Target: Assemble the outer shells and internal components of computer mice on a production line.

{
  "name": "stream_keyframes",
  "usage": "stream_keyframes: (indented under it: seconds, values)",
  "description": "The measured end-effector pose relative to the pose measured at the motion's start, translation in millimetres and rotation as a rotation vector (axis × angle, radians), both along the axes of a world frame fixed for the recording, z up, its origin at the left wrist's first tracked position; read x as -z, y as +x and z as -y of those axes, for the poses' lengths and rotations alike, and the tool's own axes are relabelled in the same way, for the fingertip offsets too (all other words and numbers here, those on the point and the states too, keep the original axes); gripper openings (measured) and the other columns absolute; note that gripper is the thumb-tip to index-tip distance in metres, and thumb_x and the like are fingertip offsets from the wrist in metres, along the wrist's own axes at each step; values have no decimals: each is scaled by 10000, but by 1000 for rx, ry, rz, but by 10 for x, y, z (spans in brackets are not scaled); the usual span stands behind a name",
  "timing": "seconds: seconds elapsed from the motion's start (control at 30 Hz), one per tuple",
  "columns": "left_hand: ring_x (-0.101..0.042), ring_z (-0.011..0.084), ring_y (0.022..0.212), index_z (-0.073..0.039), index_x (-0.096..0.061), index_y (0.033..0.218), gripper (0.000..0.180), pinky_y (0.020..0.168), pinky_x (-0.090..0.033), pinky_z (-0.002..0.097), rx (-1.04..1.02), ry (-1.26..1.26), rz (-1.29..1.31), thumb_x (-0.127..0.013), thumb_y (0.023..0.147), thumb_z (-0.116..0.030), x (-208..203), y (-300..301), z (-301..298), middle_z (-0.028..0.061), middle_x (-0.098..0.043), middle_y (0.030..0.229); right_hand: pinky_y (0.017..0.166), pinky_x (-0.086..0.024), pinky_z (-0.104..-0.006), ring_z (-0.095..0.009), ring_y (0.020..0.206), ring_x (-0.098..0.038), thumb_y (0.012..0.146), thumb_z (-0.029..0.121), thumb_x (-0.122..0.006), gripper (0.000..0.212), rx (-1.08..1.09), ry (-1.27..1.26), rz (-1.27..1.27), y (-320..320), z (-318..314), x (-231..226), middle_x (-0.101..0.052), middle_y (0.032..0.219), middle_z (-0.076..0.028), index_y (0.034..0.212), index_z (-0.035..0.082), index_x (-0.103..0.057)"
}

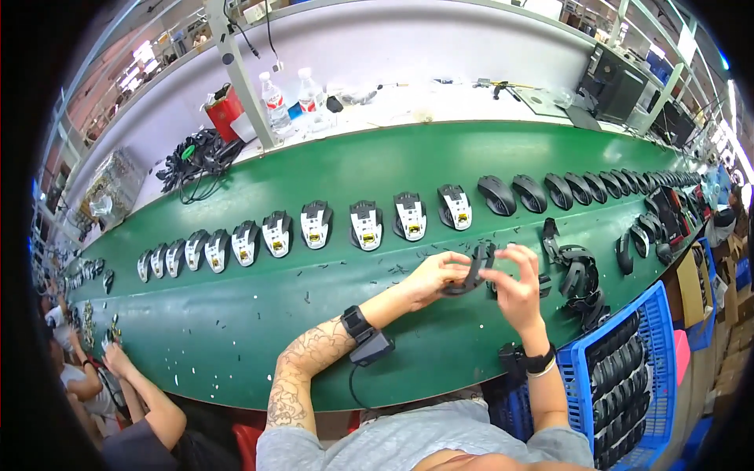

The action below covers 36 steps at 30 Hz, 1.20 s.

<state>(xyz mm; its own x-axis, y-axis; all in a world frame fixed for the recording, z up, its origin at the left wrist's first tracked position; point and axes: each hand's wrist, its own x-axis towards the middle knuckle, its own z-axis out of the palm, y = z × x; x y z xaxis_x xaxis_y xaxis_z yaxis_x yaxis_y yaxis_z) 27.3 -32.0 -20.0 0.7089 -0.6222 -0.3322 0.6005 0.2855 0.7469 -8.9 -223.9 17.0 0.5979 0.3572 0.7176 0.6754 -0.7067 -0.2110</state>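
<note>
Over the green bench, my left hand grips a curved black mouse shell, its fingers bent round the near end. On the other side of the shell, my right hand has its thumb and bent fingers against the upper part. The hands partly hide it. Beyond them stands a row of opened computer mice with white undersides and yellow patches. Further right the row continues as closed black mice. Loose black shells lie in a heap beside my right hand.
A blue plastic crate filled with black shells stands at the bench's right edge. Small dark bits are scattered over the green bench top. At the lower left, another person's arm reaches onto the bench. Bottles stand on the white back ledge.
</note>
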Motion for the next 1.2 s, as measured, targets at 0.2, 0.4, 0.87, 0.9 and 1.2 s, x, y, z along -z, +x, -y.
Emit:
stream_keyframes:
  seconds: [0.2,0.4,0.87,0.9,1.2]
  values:
    - [-594,101,795,-2,-499,1022,231,698,-467,215,-298,24,377,-530,804,65,-90,-2,-112,66,-555,1023,971,-384,-345,-197,1132,-477,763,72,-687,586,-446,1099,-935,285,-309,188,-537,1182,-68,1286,14,-431]
    - [-579,124,878,-3,-538,938,100,726,-458,256,-415,317,749,-521,847,-39,-169,36,-360,74,-559,1065,912,-454,-327,-165,1041,-535,661,-3,-755,637,-645,1073,-1087,476,-594,122,-535,1173,-83,1231,-24,-472]
    - [-524,171,775,27,-558,860,286,722,-412,283,-576,582,1041,-489,906,-247,-144,672,-8,92,-550,796,804,-519,-307,-179,915,-603,594,-7,-799,661,-113,788,-298,647,-626,183,-556,1080,-111,1179,18,-491]
    - [-524,171,775,27,-558,860,286,722,-412,283,-581,581,1039,-489,906,-247,-77,791,44,92,-550,796,811,-508,-321,-217,933,-601,593,29,-805,618,-90,791,-279,673,-559,224,-562,1099,-125,1148,30,-533]
    - [-81,403,1352,108,-442,1197,848,1101,-74,455,-162,1664,872,-629,688,-543,151,1353,630,284,-306,1364,856,-451,-351,-278,1000,-573,650,70,-767,338,239,606,-84,859,-198,452,-562,1137,-136,964,11,-657]
